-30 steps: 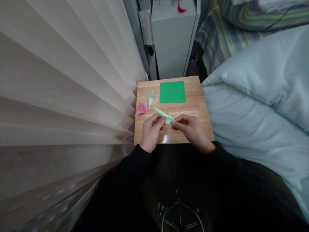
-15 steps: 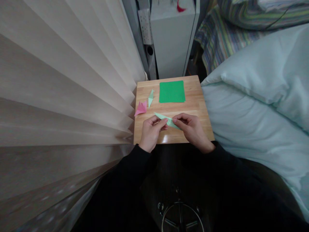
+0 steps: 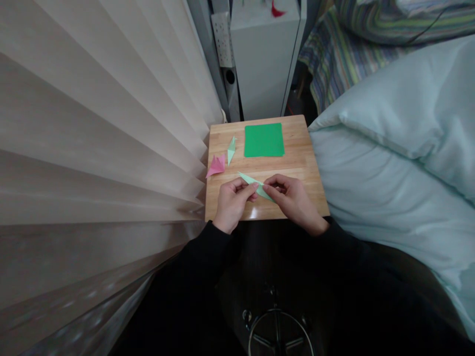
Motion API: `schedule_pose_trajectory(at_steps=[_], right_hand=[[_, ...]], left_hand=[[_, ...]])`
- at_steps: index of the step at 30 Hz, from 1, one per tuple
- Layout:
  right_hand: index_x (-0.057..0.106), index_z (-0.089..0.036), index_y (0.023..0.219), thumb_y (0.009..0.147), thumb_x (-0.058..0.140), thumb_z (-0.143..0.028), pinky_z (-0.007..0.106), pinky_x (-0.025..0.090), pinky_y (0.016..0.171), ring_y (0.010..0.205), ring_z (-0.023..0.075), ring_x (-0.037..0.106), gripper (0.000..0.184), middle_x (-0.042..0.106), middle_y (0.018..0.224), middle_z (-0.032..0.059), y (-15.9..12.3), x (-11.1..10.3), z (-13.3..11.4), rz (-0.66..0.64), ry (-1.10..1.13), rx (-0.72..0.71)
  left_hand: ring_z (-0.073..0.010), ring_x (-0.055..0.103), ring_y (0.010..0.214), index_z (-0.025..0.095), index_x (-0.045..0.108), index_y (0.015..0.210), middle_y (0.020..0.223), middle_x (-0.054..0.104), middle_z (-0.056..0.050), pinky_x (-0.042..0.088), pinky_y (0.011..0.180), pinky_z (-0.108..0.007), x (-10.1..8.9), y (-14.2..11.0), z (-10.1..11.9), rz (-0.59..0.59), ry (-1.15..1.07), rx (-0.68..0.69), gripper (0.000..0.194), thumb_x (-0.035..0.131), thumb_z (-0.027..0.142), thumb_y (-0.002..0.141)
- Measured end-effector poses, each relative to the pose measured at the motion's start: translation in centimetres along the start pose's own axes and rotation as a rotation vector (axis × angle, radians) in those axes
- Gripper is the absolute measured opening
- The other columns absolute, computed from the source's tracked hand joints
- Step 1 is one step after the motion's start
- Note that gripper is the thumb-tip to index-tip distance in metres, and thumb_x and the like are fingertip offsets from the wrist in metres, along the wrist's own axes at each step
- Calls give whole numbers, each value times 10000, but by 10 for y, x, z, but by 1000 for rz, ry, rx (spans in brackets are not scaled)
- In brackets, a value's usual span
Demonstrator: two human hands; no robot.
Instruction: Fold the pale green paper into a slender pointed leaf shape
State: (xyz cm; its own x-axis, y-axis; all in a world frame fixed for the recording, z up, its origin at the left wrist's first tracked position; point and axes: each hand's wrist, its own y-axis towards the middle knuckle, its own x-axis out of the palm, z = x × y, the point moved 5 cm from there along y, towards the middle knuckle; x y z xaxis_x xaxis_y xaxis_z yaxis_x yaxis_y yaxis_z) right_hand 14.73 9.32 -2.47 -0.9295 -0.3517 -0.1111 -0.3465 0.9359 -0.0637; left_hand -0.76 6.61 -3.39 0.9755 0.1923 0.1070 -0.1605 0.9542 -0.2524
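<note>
Between my two hands, over the front half of a small wooden table (image 3: 297, 170), is a folded piece of pale green origami paper (image 3: 247, 177) with long pointed ends. My left hand (image 3: 234, 197) pinches its middle between thumb and fingers. At its right part, my right hand (image 3: 288, 194) grips it with thumb and curled fingers, which hide some of the folds. A pink folded paper piece (image 3: 216, 165) lies at the table's left edge. Beside it is a smaller pale green folded paper (image 3: 231, 150). A stack of bright green paper sheets (image 3: 263, 140) lies farther back.
A pleated curtain (image 3: 129, 123) hangs along the table's left side. To the right is a bed with a light blue duvet (image 3: 378, 163). Behind the table stands a white cabinet (image 3: 263, 69). A stool base with a metal ring (image 3: 281, 311) shows below.
My right hand has shifted slightly left along the pale green paper, its thumb now closer to my left thumb. The paper's right end tilts a little lower. The left hand stays nearly still.
</note>
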Motion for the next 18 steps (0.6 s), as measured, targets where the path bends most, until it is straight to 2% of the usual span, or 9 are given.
schedule_pose_trajectory(at_steps=[4, 8, 11, 14, 18], right_hand=[[693, -193, 831, 893, 715, -358, 330, 519, 721, 749, 180, 662, 178, 722, 805, 32, 0, 0, 0, 22, -15, -51], [719, -211, 832, 931, 702, -279, 375, 532, 786, 830, 216, 670, 121, 722, 834, 55, -5, -6, -13, 165, -286, -320], [757, -215, 870, 930, 722, -263, 397, 546, 819, 893, 232, 683, 84, 734, 909, 78, -9, -5, -21, 182, -343, -475], [786, -232, 951, 930, 736, -287, 408, 568, 885, 993, 233, 708, 77, 761, 1024, 85, -8, -4, -18, 143, -174, -430], [795, -247, 983, 911, 747, -320, 401, 595, 861, 1004, 227, 726, 113, 787, 1037, 67, -3, -1, -5, 67, 119, -237]], left_hand=[[-110, 584, 590, 152, 715, 734, 642, 666, -12, 479, 608, -253, -1, 2, 2, -11, 62, 88, 297, 857, 412, 760], [-126, 673, 749, 165, 732, 861, 828, 725, -17, 561, 786, -280, 1, 2, -4, -13, -91, 73, 322, 887, 418, 735], [-118, 685, 800, 182, 736, 935, 888, 722, -4, 574, 864, -292, 3, 1, -5, -15, -233, 48, 341, 895, 404, 732], [-111, 681, 817, 182, 742, 940, 868, 717, -1, 571, 868, -275, 4, 1, -4, -31, -313, 28, 297, 881, 369, 755], [-121, 691, 870, 179, 740, 989, 928, 739, -17, 567, 887, -282, 5, 2, -2, -59, -360, 10, 299, 874, 318, 760]])
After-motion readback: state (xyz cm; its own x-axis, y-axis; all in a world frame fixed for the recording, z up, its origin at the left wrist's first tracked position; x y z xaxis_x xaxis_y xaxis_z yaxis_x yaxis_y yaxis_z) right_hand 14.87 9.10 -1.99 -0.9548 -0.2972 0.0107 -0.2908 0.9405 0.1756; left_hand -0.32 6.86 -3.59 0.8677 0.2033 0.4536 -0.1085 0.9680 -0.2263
